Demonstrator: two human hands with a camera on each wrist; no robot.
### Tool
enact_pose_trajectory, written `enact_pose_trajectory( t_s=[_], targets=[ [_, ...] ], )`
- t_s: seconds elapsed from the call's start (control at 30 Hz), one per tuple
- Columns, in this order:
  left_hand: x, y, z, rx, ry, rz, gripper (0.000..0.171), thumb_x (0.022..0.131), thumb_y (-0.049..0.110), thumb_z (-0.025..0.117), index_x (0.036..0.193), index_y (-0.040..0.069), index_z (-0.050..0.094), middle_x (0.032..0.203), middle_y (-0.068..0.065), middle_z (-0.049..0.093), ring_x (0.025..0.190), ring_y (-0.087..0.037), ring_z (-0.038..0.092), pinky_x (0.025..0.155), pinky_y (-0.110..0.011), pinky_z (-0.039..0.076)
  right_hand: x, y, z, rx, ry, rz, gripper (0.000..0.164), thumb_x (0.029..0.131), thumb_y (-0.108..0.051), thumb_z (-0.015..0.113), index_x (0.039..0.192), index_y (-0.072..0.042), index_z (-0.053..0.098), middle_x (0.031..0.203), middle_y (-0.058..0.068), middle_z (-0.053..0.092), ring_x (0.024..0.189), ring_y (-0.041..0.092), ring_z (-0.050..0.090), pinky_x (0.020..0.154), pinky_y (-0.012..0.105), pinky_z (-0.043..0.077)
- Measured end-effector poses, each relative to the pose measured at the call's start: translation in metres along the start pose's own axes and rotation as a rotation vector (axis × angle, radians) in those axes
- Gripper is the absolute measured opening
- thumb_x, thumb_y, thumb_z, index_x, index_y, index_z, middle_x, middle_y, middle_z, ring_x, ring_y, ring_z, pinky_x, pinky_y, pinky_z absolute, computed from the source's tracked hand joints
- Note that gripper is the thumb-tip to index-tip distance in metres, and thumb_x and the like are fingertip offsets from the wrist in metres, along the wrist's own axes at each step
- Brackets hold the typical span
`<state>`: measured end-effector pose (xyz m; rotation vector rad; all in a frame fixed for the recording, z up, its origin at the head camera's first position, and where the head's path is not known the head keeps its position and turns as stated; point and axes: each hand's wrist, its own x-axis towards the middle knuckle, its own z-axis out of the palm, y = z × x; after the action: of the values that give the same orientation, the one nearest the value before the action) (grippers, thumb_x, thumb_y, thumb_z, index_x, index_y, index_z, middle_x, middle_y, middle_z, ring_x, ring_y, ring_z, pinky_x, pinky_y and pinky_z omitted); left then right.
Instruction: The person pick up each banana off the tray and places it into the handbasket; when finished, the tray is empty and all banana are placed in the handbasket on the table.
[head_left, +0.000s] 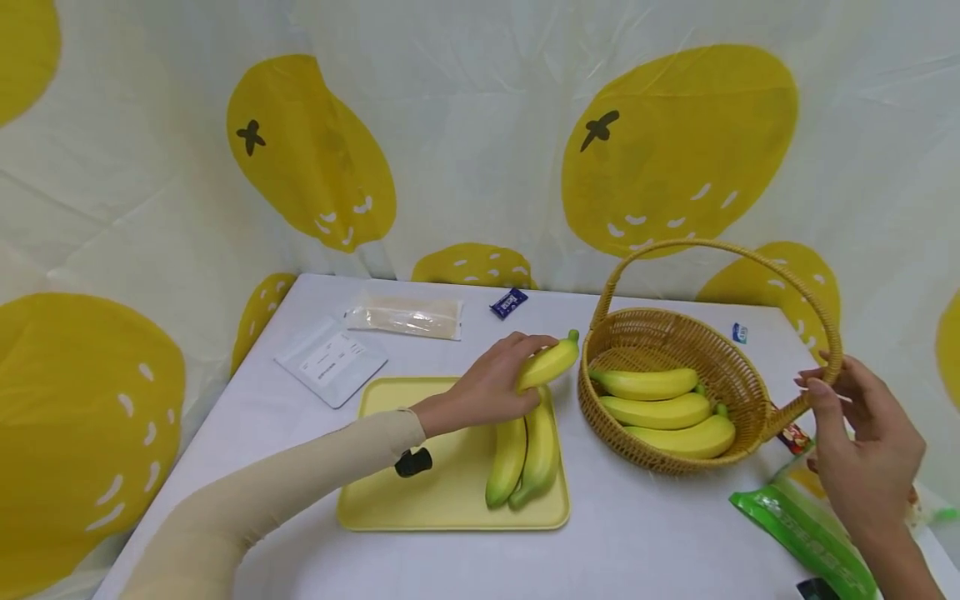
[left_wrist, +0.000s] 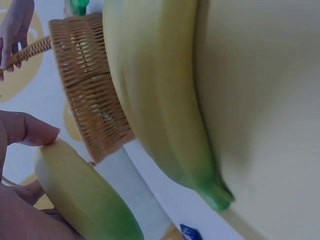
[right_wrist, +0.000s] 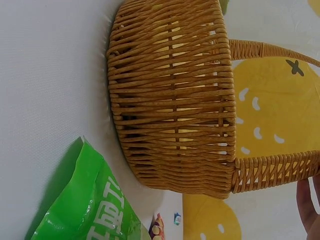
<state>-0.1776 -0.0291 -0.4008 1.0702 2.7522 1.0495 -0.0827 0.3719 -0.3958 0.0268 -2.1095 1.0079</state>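
Observation:
My left hand (head_left: 498, 383) grips a yellow banana (head_left: 551, 362) above the right side of a pale yellow tray (head_left: 420, 505). Two more bananas (head_left: 542, 454) lie side by side on that tray, partly under the hand. To the right stands a wicker basket (head_left: 675, 333) with a tall handle, and three bananas (head_left: 660, 412) rest inside it. The fingers and thumb of my right hand (head_left: 862, 437) pinch the right side of the basket's handle (head_left: 828, 333). In the left wrist view the held banana (left_wrist: 85, 195) sits between thumb and fingers.
Behind the tray lie a silver pouch (head_left: 330, 362), a clear packet (head_left: 405, 317) and a small dark blue wrapper (head_left: 509, 302). A green bag (head_left: 810, 525) lies under the right forearm, near a red wrapper (head_left: 793, 437). A small blue-white packet (head_left: 740, 332) is behind the basket.

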Motion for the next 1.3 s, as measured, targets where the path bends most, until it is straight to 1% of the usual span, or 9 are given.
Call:
enact_pose_trajectory(
  t_s=[0.13, 0.37, 0.47, 0.63, 0.8, 0.87, 0.97, 1.1, 1.3],
  targets=[
    [0.011, 0.009, 0.003, -0.006, -0.015, 0.035, 0.072, 0.085, 0.008, 0.071, 0.154, 0.016, 0.05, 0.125, -0.004, 0.057, 0.102, -0.017, 0.051, 0.085, -0.032, 0.046, 0.001, -0.001, 0.001, -0.006, -0.002, -0.005, 0.042, 0.103, 0.006, 0.062, 0.144, -0.004, 0.064, 0.115, -0.01, 0.068, 0.104, 0.001, 0.062, 0.091, 0.011, 0.046],
    [0.03, 0.024, 0.006, -0.009, -0.05, 0.062, 0.073, 0.087, 0.009, 0.071, 0.156, 0.016, 0.049, 0.131, -0.004, 0.056, 0.107, -0.015, 0.05, 0.088, -0.029, 0.043, 0.0, -0.006, 0.0, -0.034, -0.008, 0.008, 0.045, 0.104, 0.004, 0.06, 0.146, -0.01, 0.063, 0.116, -0.016, 0.067, 0.105, -0.001, 0.061, 0.092, 0.011, 0.046],
    [0.038, 0.033, 0.007, -0.008, -0.067, 0.08, 0.073, 0.088, 0.009, 0.071, 0.156, 0.016, 0.048, 0.131, -0.004, 0.055, 0.107, -0.014, 0.05, 0.087, -0.028, 0.043, 0.0, -0.004, 0.0, -0.019, -0.004, 0.002, 0.043, 0.104, 0.005, 0.061, 0.145, -0.008, 0.064, 0.115, -0.014, 0.067, 0.104, 0.0, 0.061, 0.091, 0.011, 0.046],
    [0.052, 0.044, 0.011, 0.032, -0.115, 0.123, 0.074, 0.088, 0.011, 0.07, 0.158, 0.017, 0.046, 0.126, -0.002, 0.054, 0.104, -0.015, 0.049, 0.084, -0.026, 0.041, -0.001, 0.002, 0.0, -0.004, 0.005, -0.006, 0.042, 0.103, 0.005, 0.061, 0.144, -0.005, 0.064, 0.114, -0.011, 0.068, 0.103, 0.002, 0.062, 0.09, 0.01, 0.046],
    [0.063, 0.053, 0.016, 0.082, -0.168, 0.153, 0.073, 0.089, 0.013, 0.07, 0.158, 0.018, 0.045, 0.131, -0.003, 0.051, 0.104, -0.015, 0.047, 0.082, -0.025, 0.041, -0.001, 0.005, 0.0, -0.012, 0.005, -0.005, 0.042, 0.103, 0.005, 0.062, 0.144, -0.007, 0.065, 0.114, -0.011, 0.068, 0.103, 0.002, 0.062, 0.09, 0.01, 0.046],
    [0.068, 0.056, 0.018, 0.091, -0.175, 0.168, 0.073, 0.089, 0.013, 0.07, 0.158, 0.018, 0.045, 0.132, -0.003, 0.05, 0.105, -0.014, 0.047, 0.081, -0.025, 0.041, -0.001, 0.005, 0.0, -0.009, 0.006, -0.007, 0.042, 0.103, 0.005, 0.062, 0.143, -0.006, 0.065, 0.114, -0.011, 0.068, 0.103, 0.002, 0.063, 0.09, 0.01, 0.046],
    [0.075, 0.06, 0.023, 0.105, -0.18, 0.184, 0.074, 0.089, 0.014, 0.071, 0.158, 0.018, 0.045, 0.129, -0.002, 0.05, 0.103, -0.013, 0.046, 0.08, -0.024, 0.041, -0.002, 0.004, -0.001, -0.011, 0.006, -0.01, 0.041, 0.103, 0.004, 0.063, 0.143, -0.006, 0.065, 0.114, -0.012, 0.068, 0.102, 0.002, 0.063, 0.09, 0.01, 0.046],
    [0.084, 0.064, 0.031, 0.137, -0.196, 0.187, 0.072, 0.091, 0.016, 0.072, 0.158, 0.018, 0.045, 0.128, -0.001, 0.05, 0.103, -0.011, 0.045, 0.081, -0.023, 0.041, -0.002, 0.003, -0.001, -0.005, 0.007, -0.012, 0.041, 0.103, 0.004, 0.063, 0.143, -0.004, 0.064, 0.115, -0.011, 0.068, 0.102, 0.001, 0.063, 0.09, 0.01, 0.046],
    [0.099, 0.073, 0.04, 0.183, -0.21, 0.191, 0.07, 0.093, 0.019, 0.071, 0.158, 0.019, 0.045, 0.141, -0.002, 0.051, 0.115, -0.01, 0.045, 0.088, -0.023, 0.04, 0.0, 0.003, 0.0, 0.0, 0.007, -0.018, 0.042, 0.102, 0.006, 0.063, 0.143, -0.004, 0.064, 0.115, -0.009, 0.069, 0.104, 0.002, 0.062, 0.09, 0.01, 0.046]
  ],
)
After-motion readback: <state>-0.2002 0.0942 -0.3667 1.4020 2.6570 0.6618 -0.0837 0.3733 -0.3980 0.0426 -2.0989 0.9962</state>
